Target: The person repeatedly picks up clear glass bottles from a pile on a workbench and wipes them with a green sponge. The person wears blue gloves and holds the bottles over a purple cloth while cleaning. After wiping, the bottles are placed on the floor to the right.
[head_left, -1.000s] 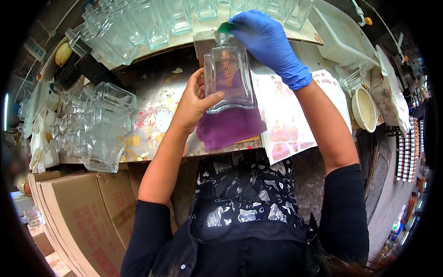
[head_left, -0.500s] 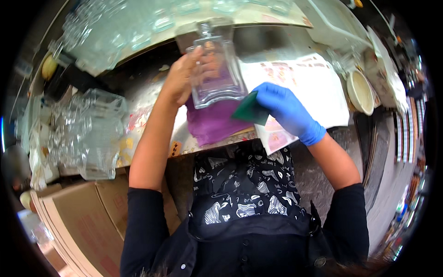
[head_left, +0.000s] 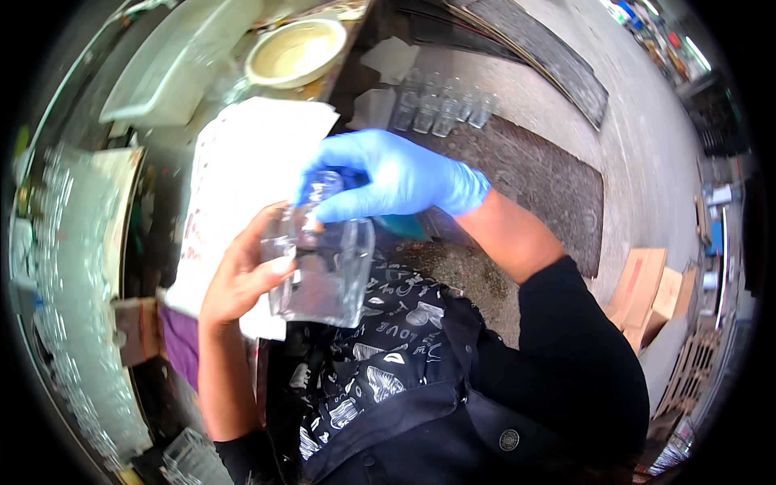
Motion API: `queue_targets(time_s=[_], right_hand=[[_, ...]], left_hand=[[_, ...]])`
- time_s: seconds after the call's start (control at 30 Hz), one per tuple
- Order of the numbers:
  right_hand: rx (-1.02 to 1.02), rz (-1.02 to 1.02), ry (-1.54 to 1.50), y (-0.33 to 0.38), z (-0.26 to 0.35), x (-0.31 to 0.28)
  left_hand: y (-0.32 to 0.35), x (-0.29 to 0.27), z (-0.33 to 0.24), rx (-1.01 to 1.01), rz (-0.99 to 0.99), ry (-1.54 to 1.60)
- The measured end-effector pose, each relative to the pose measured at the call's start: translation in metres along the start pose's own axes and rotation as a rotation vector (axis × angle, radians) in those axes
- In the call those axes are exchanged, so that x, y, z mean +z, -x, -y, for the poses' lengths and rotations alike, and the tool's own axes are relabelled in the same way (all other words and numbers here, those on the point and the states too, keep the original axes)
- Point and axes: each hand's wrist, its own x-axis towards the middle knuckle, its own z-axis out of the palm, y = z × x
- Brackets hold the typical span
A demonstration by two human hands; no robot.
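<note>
A square-sided transparent glass bottle (head_left: 330, 295) is held in front of my body, its neck pointing away from me. My bare left hand (head_left: 242, 279) wraps its left side, with the thumb across the glass. My right hand (head_left: 392, 179), in a blue glove, closes around the neck end. Beneath the gloved palm shows a dark green piece (head_left: 402, 226), mostly hidden; whether the hand grips it too I cannot tell. White printed sheets (head_left: 250, 149) lie on the worktable just beyond the left hand. A purple cloth (head_left: 179, 339) is partly covered by my left forearm.
A cream bowl (head_left: 295, 55) and a translucent plastic tub (head_left: 153, 81) stand at the far left. Rows of glassware (head_left: 69, 283) fill the left side. Several glass bottles (head_left: 444, 105) stand on a dark board (head_left: 558, 190) at floor level. Cardboard boxes (head_left: 638, 287) sit at right.
My view has turned right, away from the purple cloth. The bottle has come nearer my body, and my gloved hand has moved from beside it onto its neck.
</note>
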Motion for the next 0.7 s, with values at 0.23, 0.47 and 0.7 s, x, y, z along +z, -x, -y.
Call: queue_targets(time_s=[0.23,0.47,0.7], right_hand=[[0.309,-0.639,0.491,0.132,-0.191,-0.101],[0.759,-1.09,0.657,0.182,-0.393,-0.211],[1.012,-0.353,1.562,0.287,-0.522,-0.301]], left_hand=[[-0.064,0.035,0.007,-0.025,-0.169,-0.132],[0.022,-0.011,0.003,-0.286,-0.79,-0.377],[0.042,-0.05,0.027,-0.63,-1.096,-0.57]])
